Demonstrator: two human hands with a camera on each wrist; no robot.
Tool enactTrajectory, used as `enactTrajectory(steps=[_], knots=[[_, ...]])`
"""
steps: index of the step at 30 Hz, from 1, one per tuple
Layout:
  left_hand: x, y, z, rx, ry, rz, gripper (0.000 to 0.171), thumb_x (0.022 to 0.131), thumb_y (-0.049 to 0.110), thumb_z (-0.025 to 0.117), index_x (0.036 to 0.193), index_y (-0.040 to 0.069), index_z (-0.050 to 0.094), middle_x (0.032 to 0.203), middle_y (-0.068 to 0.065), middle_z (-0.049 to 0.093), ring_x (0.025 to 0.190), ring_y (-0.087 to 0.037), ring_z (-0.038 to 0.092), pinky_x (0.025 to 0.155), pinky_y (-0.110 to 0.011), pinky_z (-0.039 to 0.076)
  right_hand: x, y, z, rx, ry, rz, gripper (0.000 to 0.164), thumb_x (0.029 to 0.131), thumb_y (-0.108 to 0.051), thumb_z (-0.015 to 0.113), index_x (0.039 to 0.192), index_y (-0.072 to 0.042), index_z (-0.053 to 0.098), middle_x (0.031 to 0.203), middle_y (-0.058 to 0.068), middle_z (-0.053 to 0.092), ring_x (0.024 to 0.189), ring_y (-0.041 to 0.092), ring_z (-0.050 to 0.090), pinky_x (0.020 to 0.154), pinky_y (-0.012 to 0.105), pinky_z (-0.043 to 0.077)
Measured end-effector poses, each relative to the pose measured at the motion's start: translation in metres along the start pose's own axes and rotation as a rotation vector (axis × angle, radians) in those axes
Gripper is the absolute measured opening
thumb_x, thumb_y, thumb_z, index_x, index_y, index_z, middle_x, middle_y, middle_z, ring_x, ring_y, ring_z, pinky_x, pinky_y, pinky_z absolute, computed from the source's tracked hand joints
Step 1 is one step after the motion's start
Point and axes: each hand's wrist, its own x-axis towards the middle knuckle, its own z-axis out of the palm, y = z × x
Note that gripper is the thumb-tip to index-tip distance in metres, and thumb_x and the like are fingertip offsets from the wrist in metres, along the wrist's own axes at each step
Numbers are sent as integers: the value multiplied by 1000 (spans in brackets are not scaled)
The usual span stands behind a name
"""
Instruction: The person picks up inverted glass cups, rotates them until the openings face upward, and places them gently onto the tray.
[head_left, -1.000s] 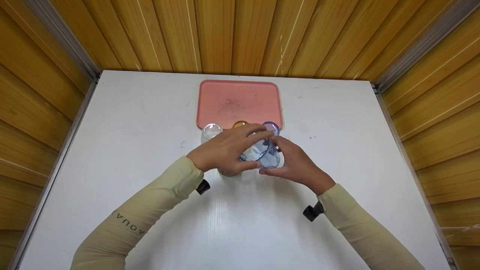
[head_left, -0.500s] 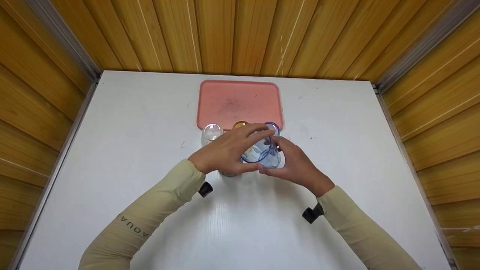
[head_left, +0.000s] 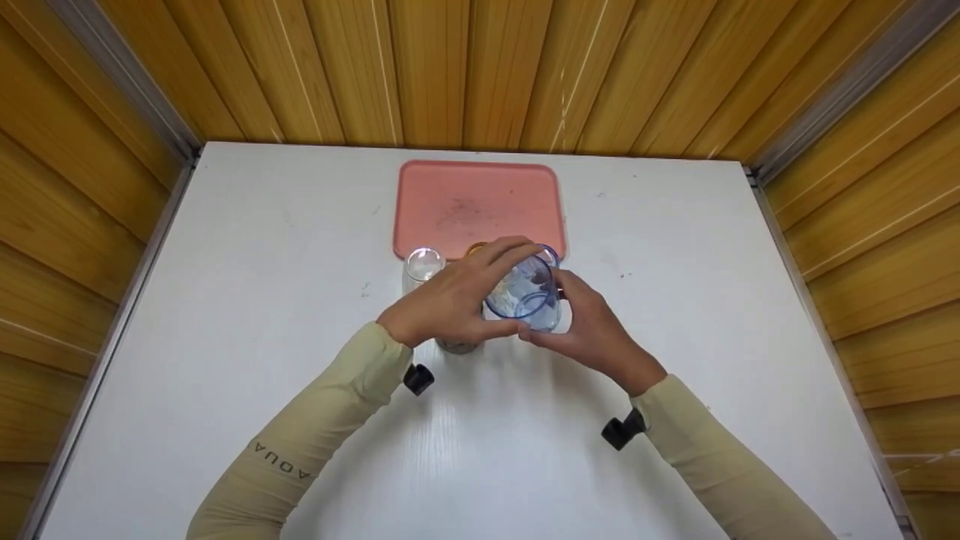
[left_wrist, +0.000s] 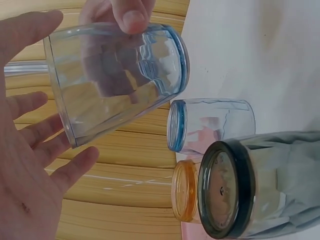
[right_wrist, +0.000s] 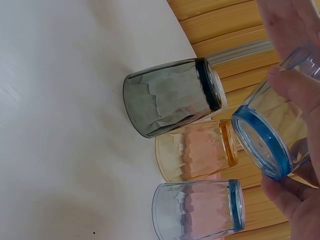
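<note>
My right hand [head_left: 592, 330] holds a blue-tinted glass [head_left: 517, 292] off the table, its thumb and fingers around the lower part. The glass tilts, mouth upward and thick blue base [right_wrist: 262, 142] downward. My left hand [head_left: 450, 300] is beside its mouth, fingers spread in the left wrist view; its thumb reaches the rim, though firm contact is unclear. Below stands a dark grey glass [right_wrist: 167, 97], bottom up, mostly covered by my left hand in the head view. Behind it, an amber glass [right_wrist: 195, 152] and another blue-tinted glass [right_wrist: 197, 210] stand bottom up.
A colourless glass [head_left: 424, 264] stands left of the group. The pink tray [head_left: 480, 199] lies flat behind the glasses, toward the back of the white table [head_left: 300, 240]. Wood-patterned panels [head_left: 480, 75] enclose the back and sides.
The held blue-tinted glass has turned so its mouth faces more upward toward the head camera. My left hand has shifted slightly with it. The standing glasses and tray have not moved.
</note>
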Motion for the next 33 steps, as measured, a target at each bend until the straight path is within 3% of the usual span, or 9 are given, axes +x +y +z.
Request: enactTrajectory(steps=[8,16,26,33], knots=[[-1,-1,2,-114,-10,-84,95,75,54,74,150,42,16,154,14,27,133,-15,41,106,-40,46,-1,3,2,56,28,-19,92,74,-52,78,146,-17,34,137,-3,51,126,16,53,104,36,48],[0,-3,3,-179,-16,-87,99,73,48,78,151,33,18,151,5,33,134,-15,40,107,-39,45,-2,4,6,95,50,-30,95,74,-58,75,147,-15,32,141,0,48,129,17,51,106,39,46],[2,-1,5,-223,3,-96,93,73,44,80,147,36,24,144,11,38,130,-7,39,107,-34,45,-1,2,8,139,66,31,95,72,-56,77,147,-18,33,141,-4,47,130,14,49,107,38,46],[4,-1,3,-240,-5,-82,91,74,40,80,146,35,25,141,9,39,128,-9,39,106,-35,47,-1,2,9,154,63,46,94,73,-56,78,147,-20,32,142,-5,47,131,15,48,108,41,45]])
